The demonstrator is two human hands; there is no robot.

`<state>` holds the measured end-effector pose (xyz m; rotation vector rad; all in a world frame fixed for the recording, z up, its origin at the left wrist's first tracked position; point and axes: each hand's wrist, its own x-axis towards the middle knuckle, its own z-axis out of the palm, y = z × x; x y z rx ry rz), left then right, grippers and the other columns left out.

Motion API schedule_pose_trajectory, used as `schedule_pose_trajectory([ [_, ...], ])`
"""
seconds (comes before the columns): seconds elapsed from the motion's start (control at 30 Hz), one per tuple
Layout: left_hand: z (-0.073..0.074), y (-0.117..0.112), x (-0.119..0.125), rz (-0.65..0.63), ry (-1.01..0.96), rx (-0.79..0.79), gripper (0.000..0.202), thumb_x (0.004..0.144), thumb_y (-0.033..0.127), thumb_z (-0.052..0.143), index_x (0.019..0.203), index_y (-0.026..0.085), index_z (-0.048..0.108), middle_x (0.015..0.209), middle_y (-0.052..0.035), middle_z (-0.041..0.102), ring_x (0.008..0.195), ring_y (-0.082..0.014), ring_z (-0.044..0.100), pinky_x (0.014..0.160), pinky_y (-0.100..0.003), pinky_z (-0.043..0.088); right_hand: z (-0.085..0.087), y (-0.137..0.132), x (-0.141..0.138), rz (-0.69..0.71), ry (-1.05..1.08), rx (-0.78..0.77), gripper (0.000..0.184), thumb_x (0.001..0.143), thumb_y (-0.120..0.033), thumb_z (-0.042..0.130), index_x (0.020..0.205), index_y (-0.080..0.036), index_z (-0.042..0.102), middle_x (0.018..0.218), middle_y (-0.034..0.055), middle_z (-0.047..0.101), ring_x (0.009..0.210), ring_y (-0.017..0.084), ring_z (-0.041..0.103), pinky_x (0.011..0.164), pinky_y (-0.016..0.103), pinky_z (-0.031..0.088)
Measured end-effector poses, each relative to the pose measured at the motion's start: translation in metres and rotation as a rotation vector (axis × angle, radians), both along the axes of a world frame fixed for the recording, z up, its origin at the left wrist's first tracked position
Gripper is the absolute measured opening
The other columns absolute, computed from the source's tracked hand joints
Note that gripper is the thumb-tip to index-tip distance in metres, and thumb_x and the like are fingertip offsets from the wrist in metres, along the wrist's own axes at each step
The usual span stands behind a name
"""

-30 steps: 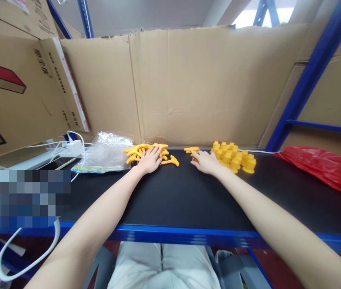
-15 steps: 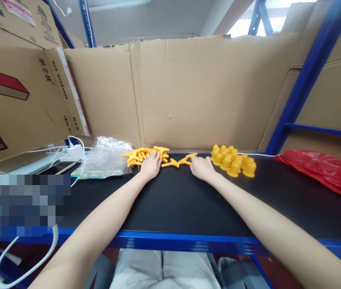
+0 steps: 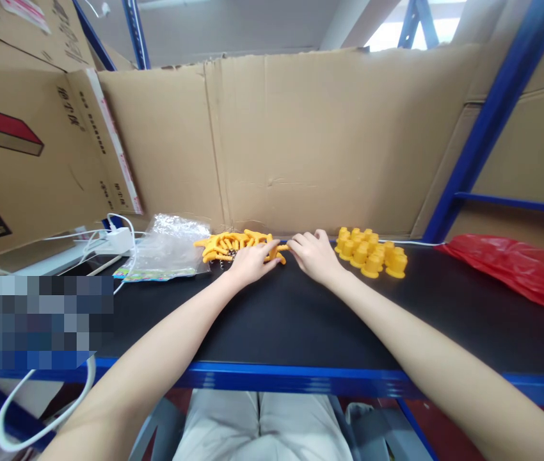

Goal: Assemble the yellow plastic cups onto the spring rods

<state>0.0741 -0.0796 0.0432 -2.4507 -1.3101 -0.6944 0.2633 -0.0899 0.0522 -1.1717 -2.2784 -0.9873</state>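
Observation:
A pile of yellow branched plastic pieces (image 3: 219,246) lies toward the back of the black tabletop. My left hand (image 3: 251,262) is at the pile's right side, thumb and fingers closed around a yellow branched piece (image 3: 279,249). From the right, my right hand (image 3: 315,256) pinches the outer tip of the yellow pieces there, its fingers bent together. My fingers partly cover these pieces, so I cannot tell how many are between the hands. Right of my right hand stand several yellow cup-shaped pieces (image 3: 372,259) with flared rims, grouped closely.
A clear plastic bag (image 3: 169,246) lies left of the pile, beside a white charger (image 3: 121,241) with cables. At far right sits a red plastic bag (image 3: 516,269). A cardboard wall (image 3: 329,141) backs the table, and a blue edge beam (image 3: 296,378) runs along the front.
My right hand has moved left, toward my left hand. The loose yellow branched pieces between them have shifted left against the pile. My left hand has shifted slightly right and closed.

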Motion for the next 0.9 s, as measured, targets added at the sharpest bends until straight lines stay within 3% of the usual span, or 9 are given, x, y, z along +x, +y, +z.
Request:
schedule_pose_trajectory([
  [0.2, 0.0008, 0.001, 0.0001, 0.087, 0.001, 0.001, 0.037, 0.082, 0.034, 0.048, 0.117, 0.023, 0.051, 0.102, -0.0065, 0.064, 0.09, -0.0228, 0.061, 0.075, -0.033, 0.047, -0.002, -0.0012, -0.0023, 0.004, 0.037, -0.066, 0.026, 0.091, -0.028, 0.037, 0.099, -0.013, 0.056, 0.093, 0.011, 0.061, 0.084, 0.022, 0.05, 0.08, 0.037, 0.021],
  [0.43, 0.0042, -0.0013, -0.0019, 0.136, 0.011, -0.023, 0.037, 0.079, 0.031, 0.053, 0.114, 0.021, 0.054, 0.106, -0.0084, 0.063, 0.091, -0.025, 0.061, 0.077, -0.035, 0.046, -0.0044, 0.0042, 0.0038, -0.018, 0.037, -0.357, 0.024, 0.091, -0.024, 0.037, 0.107, -0.014, 0.052, 0.101, 0.0104, 0.062, 0.092, 0.022, 0.051, 0.079, 0.034, 0.023],
  [0.67, 0.0059, -0.0013, -0.0003, 0.128, -0.018, -0.068, 0.036, 0.078, 0.031, 0.053, 0.112, 0.02, 0.055, 0.101, -0.0086, 0.065, 0.092, -0.0254, 0.061, 0.08, -0.037, 0.044, 0.0027, 0.0002, 0.0014, -0.007, 0.05, -0.268, 0.015, 0.087, -0.018, 0.041, 0.095, -0.015, 0.053, 0.093, 0.0107, 0.062, 0.088, 0.022, 0.051, 0.081, 0.033, 0.024],
  [0.9, 0.0059, 0.0006, -0.0034, 0.144, -0.019, -0.08, 0.037, 0.077, 0.029, 0.054, 0.113, 0.02, 0.055, 0.104, -0.0086, 0.065, 0.094, -0.0249, 0.06, 0.081, -0.036, 0.044, -0.0035, 0.0064, 0.0057, 0.052, 0.084, -0.375, 0.025, 0.091, -0.028, 0.039, 0.109, -0.014, 0.051, 0.104, 0.0109, 0.061, 0.096, 0.022, 0.051, 0.078, 0.031, 0.026],
])
